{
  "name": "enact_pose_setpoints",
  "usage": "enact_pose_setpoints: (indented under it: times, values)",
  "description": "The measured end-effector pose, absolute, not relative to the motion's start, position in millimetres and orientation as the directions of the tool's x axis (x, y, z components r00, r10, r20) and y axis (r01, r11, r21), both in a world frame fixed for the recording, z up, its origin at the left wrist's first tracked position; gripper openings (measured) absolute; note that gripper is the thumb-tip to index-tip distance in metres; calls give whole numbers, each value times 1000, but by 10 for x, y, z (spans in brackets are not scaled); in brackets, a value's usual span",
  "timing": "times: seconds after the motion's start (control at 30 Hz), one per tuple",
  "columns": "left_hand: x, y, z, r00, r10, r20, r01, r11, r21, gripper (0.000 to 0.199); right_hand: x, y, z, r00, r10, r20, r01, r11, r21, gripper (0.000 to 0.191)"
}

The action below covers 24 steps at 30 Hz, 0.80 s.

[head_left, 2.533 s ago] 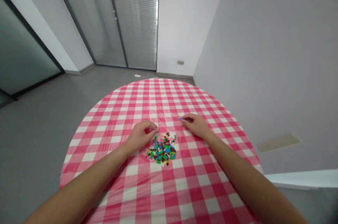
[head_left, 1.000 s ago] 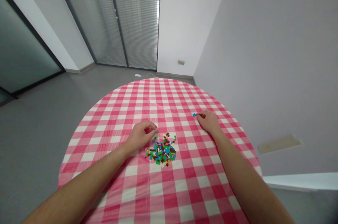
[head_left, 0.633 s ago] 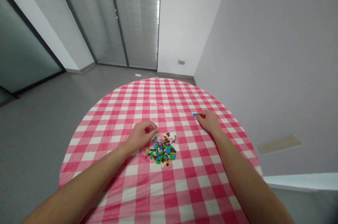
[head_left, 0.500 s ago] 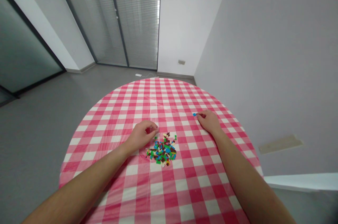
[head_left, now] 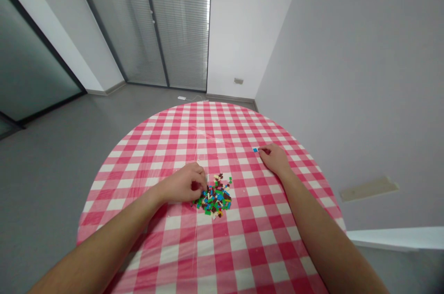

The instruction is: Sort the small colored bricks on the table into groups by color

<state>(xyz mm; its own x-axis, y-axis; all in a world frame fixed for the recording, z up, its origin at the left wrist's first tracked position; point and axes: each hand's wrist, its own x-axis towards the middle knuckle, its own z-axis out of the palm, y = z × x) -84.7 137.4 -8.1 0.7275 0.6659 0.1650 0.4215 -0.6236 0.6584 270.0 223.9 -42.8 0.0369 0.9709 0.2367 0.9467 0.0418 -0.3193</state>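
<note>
Gingham tablecloth (head_left: 239, 257); colourful plastic bricks (head_left: 217, 200) (tiny)

From my remote seat, the left hand (head_left: 182, 184) sits over the edge of the brick pile (head_left: 215, 200), which lies in the way straight across the counter (head_left: 239, 257). The right hand (head_left: 275, 160) rests well apart from the pile, just beside a lone blue brick (head_left: 255, 150). A hand could pass over the checked cloth (head_left: 225, 146) between the pile and that brick. The wall (head_left: 329, 76) stands beyond the counter's right side.
</note>
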Motion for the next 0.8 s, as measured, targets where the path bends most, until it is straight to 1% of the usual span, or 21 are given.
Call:
enact_pose_setpoints:
  times: [0.13,0.37,0.67,0.8]
  values:
    - [-827,1358,-59,732,661,163,441,-643,626,23,2701,2239,-436,25,969,244,947,55,-317,26]
    - [-820,1348,-1,752,641,153,433,-655,619,16,2697,2228,-425,22,970,241,944,59,-325,26]
    - [-810,1377,-11,794,596,119,426,-686,590,15,2686,2218,-398,54,964,259,913,57,-404,26]
    - [-816,1402,-62,781,606,153,403,-675,618,15,2679,2229,-376,84,969,234,899,27,-437,26]
